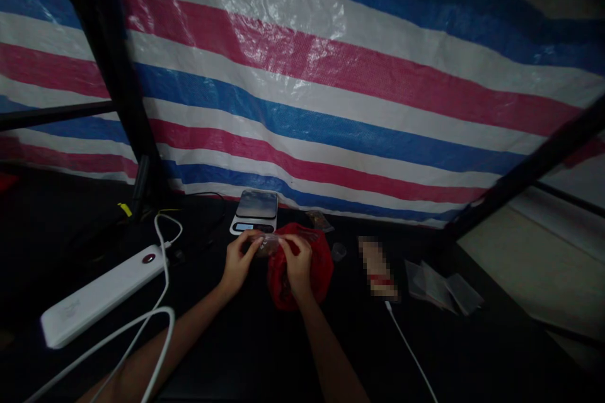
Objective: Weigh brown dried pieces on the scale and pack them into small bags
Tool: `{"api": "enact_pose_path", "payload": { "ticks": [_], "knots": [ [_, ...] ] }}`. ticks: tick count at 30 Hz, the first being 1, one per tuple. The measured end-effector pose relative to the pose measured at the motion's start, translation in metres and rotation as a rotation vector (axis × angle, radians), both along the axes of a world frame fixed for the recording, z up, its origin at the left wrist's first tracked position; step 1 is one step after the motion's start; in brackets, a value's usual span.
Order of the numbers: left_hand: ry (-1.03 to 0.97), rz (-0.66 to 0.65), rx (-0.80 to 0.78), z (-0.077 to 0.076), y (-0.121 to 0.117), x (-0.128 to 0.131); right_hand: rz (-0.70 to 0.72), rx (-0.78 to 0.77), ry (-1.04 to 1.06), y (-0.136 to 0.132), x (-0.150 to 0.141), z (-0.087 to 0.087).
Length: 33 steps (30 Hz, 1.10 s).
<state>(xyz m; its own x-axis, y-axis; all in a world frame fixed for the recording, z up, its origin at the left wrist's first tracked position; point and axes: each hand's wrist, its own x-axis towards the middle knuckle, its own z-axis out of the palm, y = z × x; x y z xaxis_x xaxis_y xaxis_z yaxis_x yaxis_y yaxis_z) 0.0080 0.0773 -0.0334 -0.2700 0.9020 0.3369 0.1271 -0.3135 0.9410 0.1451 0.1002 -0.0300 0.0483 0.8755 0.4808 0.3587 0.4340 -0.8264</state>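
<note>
Clear bag (268, 240) between left hand (237, 262) and right hand (299, 262) (red bag (322, 266) near)

— What do we see on our left?
— A slim, bare left forearm (193, 327), narrowing to the wrist, then a bare left hand (237, 262).
— And our right?
— We see a bare right forearm (327, 352) too, and a bare right hand (297, 262).

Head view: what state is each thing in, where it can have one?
Small clear plastic bag: pinched between left hand and right hand; open or sealed, cannot tell.
Digital scale: display lit.
Red bag: partly hidden by the right hand; contents unclear.
Clear packet: brownish contents inside.
Long white device: lying flat; on or off, cannot tell.
White cables: loosely looped.
Flat clear bags: overlapping.
Striped sheet: hung up, creased.
</note>
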Motion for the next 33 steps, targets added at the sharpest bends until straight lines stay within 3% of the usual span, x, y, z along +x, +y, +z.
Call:
{"api": "enact_pose_path", "payload": {
  "ticks": [5,19,27,33],
  "knots": [
    [-0.080,0.067,-0.055,0.001,0.005,-0.004,0.006,-0.022,0.056,0.002,-0.001,-0.004],
    [0.103,0.214,0.007,0.012,0.003,-0.016,0.050,0.000,-0.031,-0.004,-0.006,0.001],
    [0.083,0.095,-0.034,0.001,0.009,-0.014,0.082,-0.053,0.138,0.000,-0.004,-0.003],
    [0.082,0.124,-0.043,-0.001,0.011,-0.015,0.047,-0.041,0.104,0.001,-0.005,-0.004]
  ]
}}
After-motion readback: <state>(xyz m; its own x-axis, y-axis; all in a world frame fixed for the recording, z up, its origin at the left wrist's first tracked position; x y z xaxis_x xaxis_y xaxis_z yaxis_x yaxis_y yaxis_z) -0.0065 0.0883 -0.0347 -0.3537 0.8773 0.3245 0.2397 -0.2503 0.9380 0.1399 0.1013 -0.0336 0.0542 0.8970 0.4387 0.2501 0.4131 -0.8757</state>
